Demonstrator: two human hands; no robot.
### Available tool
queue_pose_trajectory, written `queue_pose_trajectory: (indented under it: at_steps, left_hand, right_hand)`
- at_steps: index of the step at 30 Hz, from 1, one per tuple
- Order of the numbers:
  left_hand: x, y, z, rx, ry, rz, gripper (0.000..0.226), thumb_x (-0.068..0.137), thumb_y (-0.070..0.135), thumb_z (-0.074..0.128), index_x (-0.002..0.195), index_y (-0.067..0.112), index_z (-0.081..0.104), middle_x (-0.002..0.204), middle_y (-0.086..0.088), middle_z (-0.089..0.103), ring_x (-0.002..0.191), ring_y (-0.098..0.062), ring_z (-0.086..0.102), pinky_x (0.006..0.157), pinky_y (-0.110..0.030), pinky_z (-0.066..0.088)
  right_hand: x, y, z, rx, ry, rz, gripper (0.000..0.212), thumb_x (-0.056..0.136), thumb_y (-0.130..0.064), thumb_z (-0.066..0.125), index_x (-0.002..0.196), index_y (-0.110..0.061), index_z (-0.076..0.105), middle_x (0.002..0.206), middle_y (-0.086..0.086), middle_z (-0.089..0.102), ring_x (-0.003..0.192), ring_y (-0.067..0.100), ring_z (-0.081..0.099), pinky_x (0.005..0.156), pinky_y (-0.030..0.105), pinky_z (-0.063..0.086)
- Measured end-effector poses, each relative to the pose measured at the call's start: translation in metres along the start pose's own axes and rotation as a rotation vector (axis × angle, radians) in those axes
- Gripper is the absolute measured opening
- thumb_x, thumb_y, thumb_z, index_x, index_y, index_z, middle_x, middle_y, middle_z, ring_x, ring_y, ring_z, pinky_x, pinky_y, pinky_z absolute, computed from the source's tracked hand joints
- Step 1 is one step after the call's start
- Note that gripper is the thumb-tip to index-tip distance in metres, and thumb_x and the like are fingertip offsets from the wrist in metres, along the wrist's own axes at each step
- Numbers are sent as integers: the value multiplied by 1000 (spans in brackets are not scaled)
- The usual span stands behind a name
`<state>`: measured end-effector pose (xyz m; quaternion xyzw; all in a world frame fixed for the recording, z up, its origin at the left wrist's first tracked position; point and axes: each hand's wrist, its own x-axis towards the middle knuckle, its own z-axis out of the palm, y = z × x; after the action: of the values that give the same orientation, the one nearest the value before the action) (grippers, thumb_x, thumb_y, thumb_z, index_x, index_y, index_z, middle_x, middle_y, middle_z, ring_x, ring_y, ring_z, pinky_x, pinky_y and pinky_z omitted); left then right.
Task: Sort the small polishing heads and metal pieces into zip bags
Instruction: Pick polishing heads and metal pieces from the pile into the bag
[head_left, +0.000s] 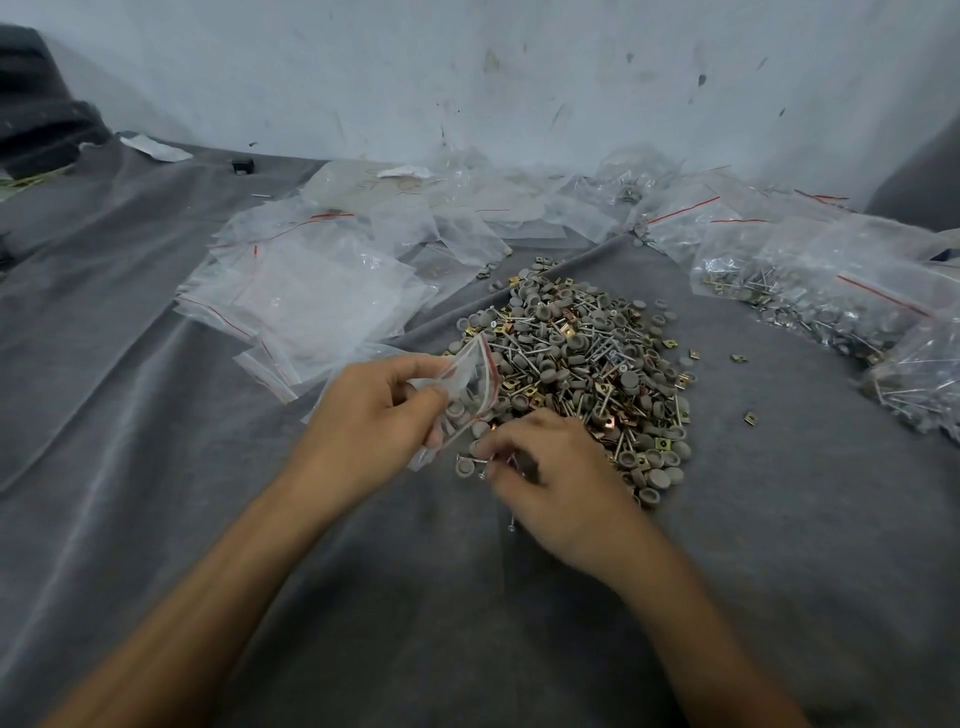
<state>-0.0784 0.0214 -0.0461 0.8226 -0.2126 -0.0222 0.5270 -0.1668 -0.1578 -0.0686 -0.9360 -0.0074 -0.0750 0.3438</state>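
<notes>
At centre frame, left hand (374, 415) grips a small zip bag (467, 379), thumb and curled fingers pinching its red-striped mouth; grey heads show inside. Right hand (556, 473), fingers curled, pinches thin metal pins (474, 460) at the near edge of the pile (587, 364) of polishing heads and brass pieces on the grey cloth (779, 519). Empty bags (311, 291) lie upper left, filled bags (831, 291) upper right.

Central heap (582, 384) of grey polishing heads (630, 378), screws (522, 340), brass clips (569, 327); small red-striped zip bag (470, 374), mouth open, at its left edge.
</notes>
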Motion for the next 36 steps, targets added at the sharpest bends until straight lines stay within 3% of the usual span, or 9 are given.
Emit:
queue_pose_trajectory:
  at_steps: [2, 4, 10, 14, 17, 20, 23, 29, 36]
  left_hand:
    - [0, 1, 0, -12, -3, -6, 24, 97, 16, 61, 98, 39, 68, 54, 3, 67, 45, -2, 52, 50, -15, 42]
    - [-1, 1, 0, -17, -2, 0, 24, 97, 15, 61, 101, 37, 69, 54, 3, 67, 44, -1, 52, 50, -14, 41]
    - [-2, 0, -1, -11, -12, 16, 27, 97, 14, 62, 98, 40, 68, 53, 2, 67, 45, -2, 52, 51, -15, 43]
    - [-3, -1, 0, 27, -30, 39, 30, 97, 17, 62, 95, 46, 71, 54, 2, 68, 44, -1, 53, 51, -15, 43]
    - [-3, -2, 4, 29, -37, 30, 21, 90, 33, 60, 90, 52, 69, 54, 3, 68, 45, -1, 55, 56, -26, 45]
    - [-2, -4, 5, 25, -32, 21, 15, 87, 38, 58, 95, 47, 67, 55, 4, 68, 47, -4, 55, 58, -30, 45]
    - [-4, -3, 5, 66, -38, 25, 18, 96, 28, 62, 99, 44, 70, 56, 5, 69, 47, -1, 56, 58, -27, 46]
    - [-9, 2, 10, 84, -112, 30, 26, 98, 21, 64, 98, 46, 67, 55, 6, 67, 45, 2, 53, 54, -22, 41]
    - [-7, -1, 10, 65, -84, 18, 20, 98, 22, 64, 105, 39, 71, 56, 4, 68, 48, -3, 55, 59, -29, 44]
  right_hand:
    - [0, -2, 12, -142, -26, -60, 27, 98, -32, 61, 124, -35, 69, 111, -9, 54, 111, 16, 44, 98, 29, 38]
    - [-1, -3, 20, -250, 14, -114, 30, 99, -30, 58, 127, -33, 68, 115, -5, 53, 110, 18, 43, 99, 33, 39]
    - [-2, -3, 18, -266, 47, -186, 12, 94, -27, 63, 104, -29, 69, 105, -10, 60, 97, 14, 43, 89, 33, 40]
    - [-5, -1, 11, -190, 33, -184, 8, 91, -27, 66, 93, -28, 58, 91, -18, 52, 91, 8, 43, 86, 29, 39]
    - [-6, 0, 6, -53, 33, -131, 9, 88, -27, 66, 89, -29, 58, 85, -20, 52, 90, 6, 47, 82, 24, 40]
    - [-5, -3, 2, 166, 136, -63, 12, 86, -27, 69, 84, -32, 58, 82, -14, 60, 83, 10, 58, 71, 22, 47]
    - [-5, -8, -1, 325, 268, -23, 11, 87, -29, 71, 87, -33, 60, 81, -11, 66, 68, 14, 62, 61, 31, 51]
    - [-3, -9, -3, 311, 330, 14, 12, 88, -28, 73, 91, -32, 62, 88, -15, 68, 69, 13, 64, 66, 35, 51]
    - [-4, -8, -4, 326, 285, 17, 14, 91, -24, 71, 98, -34, 63, 94, -21, 73, 86, 5, 70, 78, 34, 55]
